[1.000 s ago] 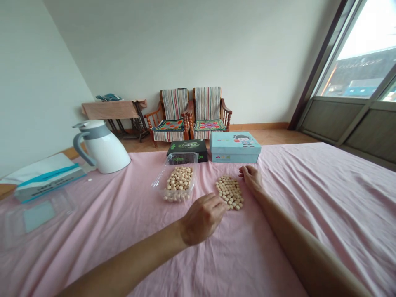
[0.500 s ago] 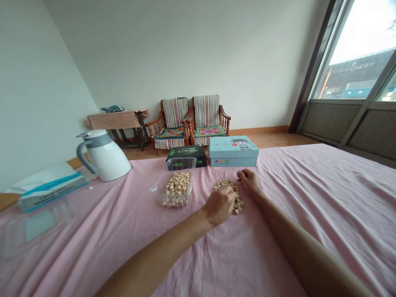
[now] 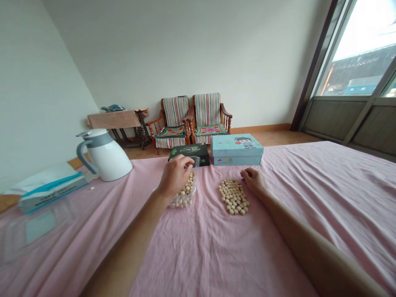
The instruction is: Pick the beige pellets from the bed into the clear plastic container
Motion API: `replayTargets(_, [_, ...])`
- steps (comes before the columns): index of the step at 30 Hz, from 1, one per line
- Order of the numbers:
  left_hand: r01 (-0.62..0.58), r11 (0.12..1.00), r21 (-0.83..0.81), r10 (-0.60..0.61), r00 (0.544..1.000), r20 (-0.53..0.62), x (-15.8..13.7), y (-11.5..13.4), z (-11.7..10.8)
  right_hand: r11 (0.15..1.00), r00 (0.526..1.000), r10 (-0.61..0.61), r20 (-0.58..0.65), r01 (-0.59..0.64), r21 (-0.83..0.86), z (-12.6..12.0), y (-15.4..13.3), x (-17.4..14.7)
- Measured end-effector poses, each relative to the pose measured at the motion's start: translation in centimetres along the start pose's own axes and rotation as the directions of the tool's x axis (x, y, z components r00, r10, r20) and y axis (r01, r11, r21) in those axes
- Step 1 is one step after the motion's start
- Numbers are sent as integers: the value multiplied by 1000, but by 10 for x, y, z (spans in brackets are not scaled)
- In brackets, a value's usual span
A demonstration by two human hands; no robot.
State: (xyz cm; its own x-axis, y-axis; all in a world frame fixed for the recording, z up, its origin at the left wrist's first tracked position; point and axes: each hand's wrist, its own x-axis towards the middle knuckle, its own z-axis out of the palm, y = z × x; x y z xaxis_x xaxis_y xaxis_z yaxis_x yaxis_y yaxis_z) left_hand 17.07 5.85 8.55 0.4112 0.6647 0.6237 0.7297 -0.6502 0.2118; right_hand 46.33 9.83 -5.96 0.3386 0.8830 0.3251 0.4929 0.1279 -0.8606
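My left hand [image 3: 178,173] is above a clear plastic box [image 3: 194,187], its fingers curled together. What they hold, if anything, is hidden. Small round tan pieces [image 3: 188,187] that look like nuts fill part of the box, partly covered by the hand. To the right, a flat patch of the same tan pieces [image 3: 234,196] lies closely packed on the cloth. My right hand [image 3: 252,178] rests on the cloth at the patch's upper right edge, fingers bent inward and pressed together. I cannot make out anything in them.
Behind the plastic box lies a black box [image 3: 202,154], beside a light blue carton [image 3: 236,159]. On the left stand a white and grey jug [image 3: 111,161], a tissue pack [image 3: 54,192] and a clear plastic lid [image 3: 40,229]. A pink cloth [image 3: 198,255] covers the table.
My left hand has moved left from the patch of tan pieces to above the plastic box, leaving the patch uncovered. My right hand has hardly moved.
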Motion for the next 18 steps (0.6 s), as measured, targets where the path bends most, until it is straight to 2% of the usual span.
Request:
replayTargets(2, [-76, 994, -75, 83, 992, 94, -4, 15, 13, 1000, 1000, 1, 3, -1, 4, 0, 2, 0])
replayTargets(4, [-165, 980, -116, 187, 957, 221, -10, 32, 30, 1000, 1000, -1, 4, 1, 0, 1, 3, 1])
replayTargets(7, [-258, 966, -25, 249, 894, 372, -21, 49, 53, 1000, 1000, -9, -8, 9, -22, 2, 4, 1])
replayTargets(10, [-271, 959, 78, 217, 885, 412, -30, 55, 66, 1000, 1000, -12, -11, 12, -23, 2, 4, 1])
replayTargets(16, [-191, 982, -3, 170, 867, 468, -41, 55, 86, 998, 1000, -22, 1, 22, -60, 1, 4, 1])
replayTargets(18, [-161, 987, -18, 152, 879, 451, -43, 55, 92, 997, 1000, -30, -1, 30, -68, 1, 5, 1])
